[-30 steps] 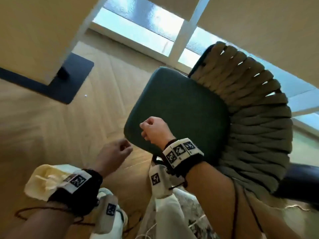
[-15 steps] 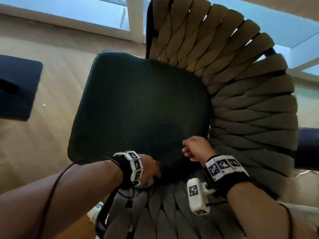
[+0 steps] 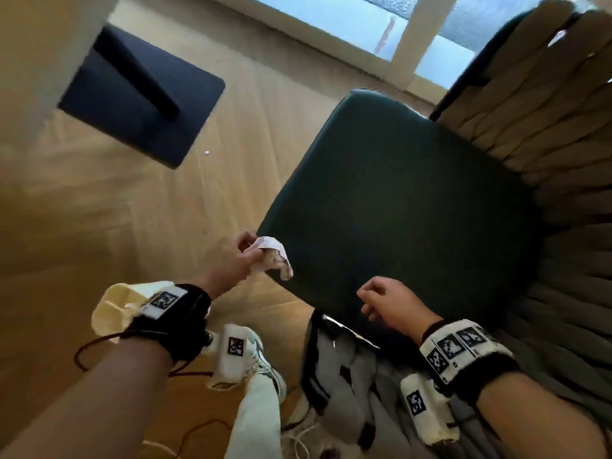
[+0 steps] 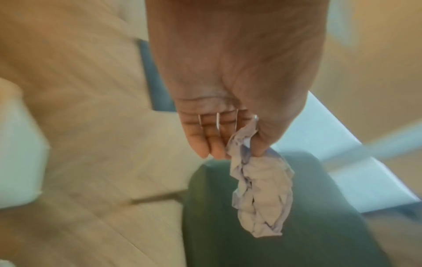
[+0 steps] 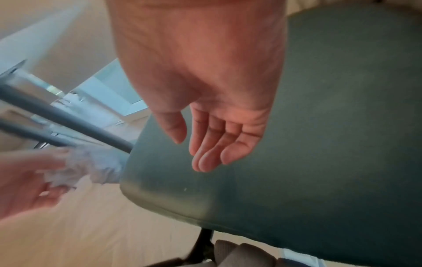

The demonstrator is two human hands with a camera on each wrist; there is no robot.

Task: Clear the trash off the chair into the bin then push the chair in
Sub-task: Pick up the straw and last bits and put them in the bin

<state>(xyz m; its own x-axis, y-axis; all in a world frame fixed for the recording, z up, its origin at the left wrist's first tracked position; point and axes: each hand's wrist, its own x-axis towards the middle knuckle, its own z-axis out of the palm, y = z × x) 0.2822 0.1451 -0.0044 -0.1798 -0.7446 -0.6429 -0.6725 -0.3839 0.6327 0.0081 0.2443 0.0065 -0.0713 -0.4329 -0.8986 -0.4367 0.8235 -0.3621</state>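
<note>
The chair has a dark green seat (image 3: 397, 210) and a woven rope back (image 3: 546, 127). My left hand (image 3: 246, 256) is at the seat's left corner. Thumb and fingers pinch a crumpled white piece of paper (image 3: 276, 260), which hangs over the seat edge. The left wrist view shows the same paper (image 4: 260, 189) dangling from the left hand (image 4: 233, 150) above the seat (image 4: 251, 243). My right hand (image 3: 371, 301) hovers over the seat's near edge, fingers relaxed and holding nothing (image 5: 200, 150). A cream bin (image 3: 112, 309) stands on the floor under my left wrist.
The table's dark base plate and post (image 3: 139, 94) stand on the wooden floor left of the chair, and its pale top fills the upper left. A window (image 3: 347, 14) runs along the far wall. My shoe and trouser leg (image 3: 258, 376) are below the seat.
Both hands were down at the near side of the seat. The left hand has since moved to the seat's left corner with the crumpled paper. The right hand's fingers have uncurled.
</note>
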